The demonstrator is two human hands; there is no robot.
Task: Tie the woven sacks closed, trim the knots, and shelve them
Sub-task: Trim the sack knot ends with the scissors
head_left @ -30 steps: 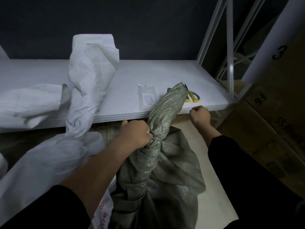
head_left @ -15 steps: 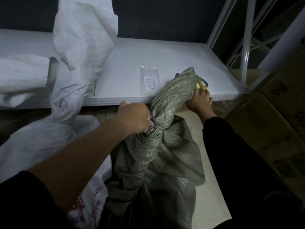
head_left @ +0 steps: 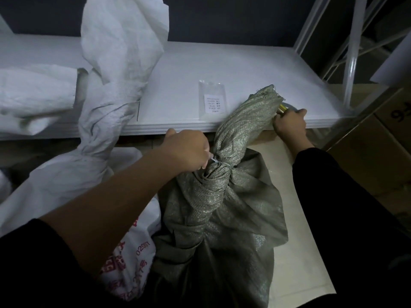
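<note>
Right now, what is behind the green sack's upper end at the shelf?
Yellow-handled scissors, gripped by the right hand, are behind the green sack near the front edge of the shelf. Only a bit of handle shows; sack and hand cover the blades.

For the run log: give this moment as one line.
step: pre-trim | left hand: pinches white tie at green sack neck | right hand: grips yellow scissors at shelf edge

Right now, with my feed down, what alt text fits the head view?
The left hand pinches a white tie at the cinched neck of a green woven sack, while the right hand grips yellow-handled scissors on the white shelf edge. A white sack leans against the shelf at left.
</note>
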